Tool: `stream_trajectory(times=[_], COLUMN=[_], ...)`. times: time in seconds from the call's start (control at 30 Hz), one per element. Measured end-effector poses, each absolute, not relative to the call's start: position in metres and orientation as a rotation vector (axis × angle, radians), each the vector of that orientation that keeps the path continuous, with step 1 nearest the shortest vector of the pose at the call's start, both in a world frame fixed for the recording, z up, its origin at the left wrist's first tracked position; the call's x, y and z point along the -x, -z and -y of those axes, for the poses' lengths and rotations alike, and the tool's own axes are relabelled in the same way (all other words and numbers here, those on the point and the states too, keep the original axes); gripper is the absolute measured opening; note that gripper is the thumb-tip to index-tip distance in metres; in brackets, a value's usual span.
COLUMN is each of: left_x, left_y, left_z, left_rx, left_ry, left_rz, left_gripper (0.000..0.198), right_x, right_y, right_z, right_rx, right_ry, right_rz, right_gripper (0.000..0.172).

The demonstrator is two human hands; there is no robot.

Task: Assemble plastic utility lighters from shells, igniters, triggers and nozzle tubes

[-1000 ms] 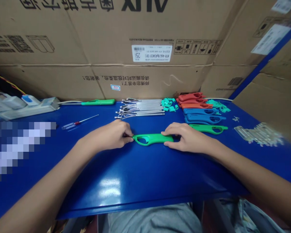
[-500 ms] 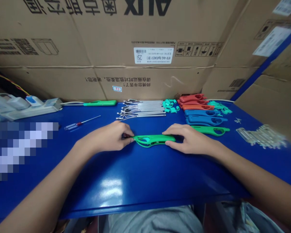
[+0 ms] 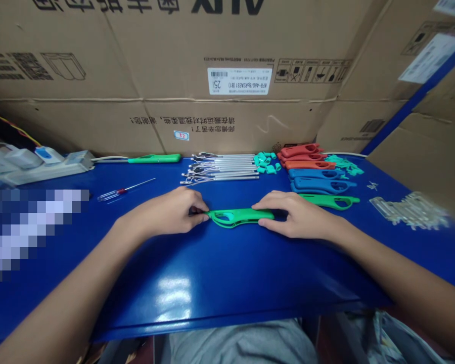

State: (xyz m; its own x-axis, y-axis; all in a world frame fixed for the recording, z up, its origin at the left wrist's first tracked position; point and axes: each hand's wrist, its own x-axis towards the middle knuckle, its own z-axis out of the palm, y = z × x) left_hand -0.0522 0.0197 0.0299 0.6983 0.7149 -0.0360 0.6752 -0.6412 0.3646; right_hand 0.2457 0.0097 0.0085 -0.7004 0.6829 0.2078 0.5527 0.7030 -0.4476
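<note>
A green utility lighter casing [image 3: 244, 216] lies lengthwise before me, between my two hands. Its trigger loop is toward the left, and a narrow gap runs along its lower edge. My left hand [image 3: 180, 211] is closed, with thumb and forefinger pinching the thin left tip. Around the wide right end, my right hand [image 3: 296, 215] grips with the thumb below and fingers above. Past the right hand lies another green casing [image 3: 337, 202], partly covered by that hand. What sits inside the held casing is hidden.
Metal lighter tubes [image 3: 231, 167] with wires lie at the back beside teal clips [image 3: 265, 163]. Red casings [image 3: 299, 151] and blue casings [image 3: 320, 185] are stacked right, near clear plastic parts [image 3: 409, 210]. Left are a screwdriver [image 3: 125, 190], a power strip [image 3: 53, 169] and a green-handled tool [image 3: 155, 158].
The view has shifted slightly, so the background sits a little higher. Both hands keep their hold on the green casing, which has hardly moved.
</note>
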Motion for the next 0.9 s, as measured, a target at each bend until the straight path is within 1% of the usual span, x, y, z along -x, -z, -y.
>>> stream_trajectory(times=[0.23, 0.57, 0.9], left_x=[0.0517, 0.0458, 0.0474], left_y=[-0.029, -0.0296, -0.0303], left_z=[-0.0209, -0.0236, -0.0179], left_rx=[-2.547, -2.392, -2.466], left_ry=[-0.021, -0.036, -0.017], left_rz=[-1.151, -1.23, -1.235], left_gripper=[0.017, 0.014, 0.014], right_x=[-0.2465, -0.2454, -0.2458], right_y=[-0.0059, -0.0023, -0.0049], right_z=[-0.011, -0.0132, -0.0109], right_rx=[0.94, 0.958, 0.981], right_ry=[-0.499, -0.53, -0.56], right_rz=[2.562, 2.551, 2.55], right_gripper=[0.029, 0.025, 0.026])
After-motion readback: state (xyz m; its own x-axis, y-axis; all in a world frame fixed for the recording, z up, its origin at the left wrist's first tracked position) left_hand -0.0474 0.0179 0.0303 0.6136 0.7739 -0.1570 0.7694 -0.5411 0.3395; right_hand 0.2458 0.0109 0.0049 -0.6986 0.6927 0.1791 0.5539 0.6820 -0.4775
